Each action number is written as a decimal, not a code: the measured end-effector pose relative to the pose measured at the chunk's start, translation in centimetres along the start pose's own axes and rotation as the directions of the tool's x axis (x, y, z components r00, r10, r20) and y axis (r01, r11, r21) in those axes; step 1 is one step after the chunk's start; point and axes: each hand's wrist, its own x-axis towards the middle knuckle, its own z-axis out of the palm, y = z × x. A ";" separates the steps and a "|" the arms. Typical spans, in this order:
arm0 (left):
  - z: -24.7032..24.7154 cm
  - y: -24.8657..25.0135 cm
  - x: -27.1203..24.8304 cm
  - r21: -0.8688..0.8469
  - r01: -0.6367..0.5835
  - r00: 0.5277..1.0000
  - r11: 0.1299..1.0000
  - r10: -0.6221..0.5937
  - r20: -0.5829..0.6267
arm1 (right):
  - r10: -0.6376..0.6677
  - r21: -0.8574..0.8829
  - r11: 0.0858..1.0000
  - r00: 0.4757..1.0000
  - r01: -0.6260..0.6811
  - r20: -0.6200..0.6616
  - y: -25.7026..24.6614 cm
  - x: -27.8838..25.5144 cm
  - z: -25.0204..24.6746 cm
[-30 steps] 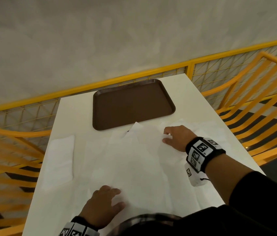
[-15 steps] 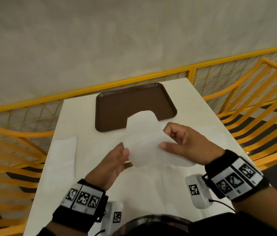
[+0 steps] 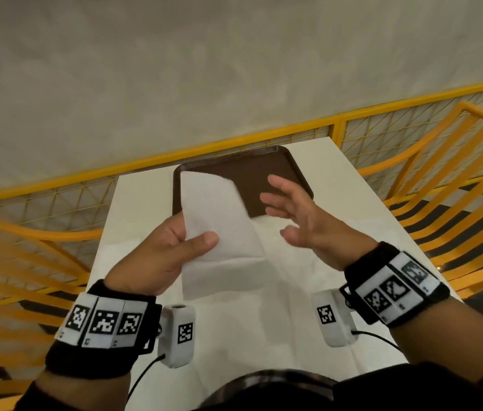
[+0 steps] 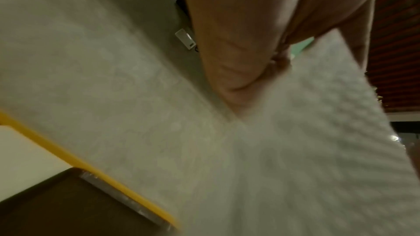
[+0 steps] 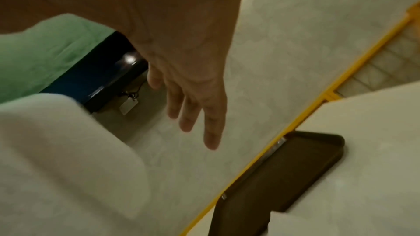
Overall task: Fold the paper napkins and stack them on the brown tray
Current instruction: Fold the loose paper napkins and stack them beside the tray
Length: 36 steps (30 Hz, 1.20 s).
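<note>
A white paper napkin (image 3: pixel 219 226) stands lifted above the table, pinched at its left edge between the thumb and fingers of my left hand (image 3: pixel 175 247). It looks folded, with a crease near its lower part. My right hand (image 3: pixel 296 218) hovers just right of the napkin with fingers spread, holding nothing. The brown tray (image 3: pixel 264 170) lies flat at the far end of the table, partly hidden behind the napkin and my right hand. In the left wrist view the napkin (image 4: pixel 318 150) fills the right side. The right wrist view shows straight fingers (image 5: pixel 193 110) and the tray (image 5: pixel 284 173).
More white napkins (image 3: pixel 264 307) lie spread flat on the white table (image 3: pixel 133 203) under my hands. Yellow railings (image 3: pixel 26 232) run along the far edge and both sides of the table. A pale wall rises behind.
Both hands have lifted a napkin off the table. Half a second ago both hands held it; now my right hand has let go and only my left holds it, higher up.
</note>
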 end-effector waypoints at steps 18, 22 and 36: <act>-2.2 -1.1 -0.3 -0.030 0.032 0.986 0.999 -0.037 -0.164 | 0.301 0.717 0.594 0.928 -0.364 0.222 2.8 -0.1 1.8; -2.3 -0.9 0.2 0.027 -0.016 0.980 0.999 0.021 -0.196 | 0.264 0.681 0.662 0.947 -0.314 0.180 2.5 -0.3 1.6; -4.6 -1.8 -1.6 0.123 -0.108 0.966 0.986 0.133 -0.222 | 0.019 0.275 0.962 0.997 0.004 -0.080 1.3 -0.9 -1.4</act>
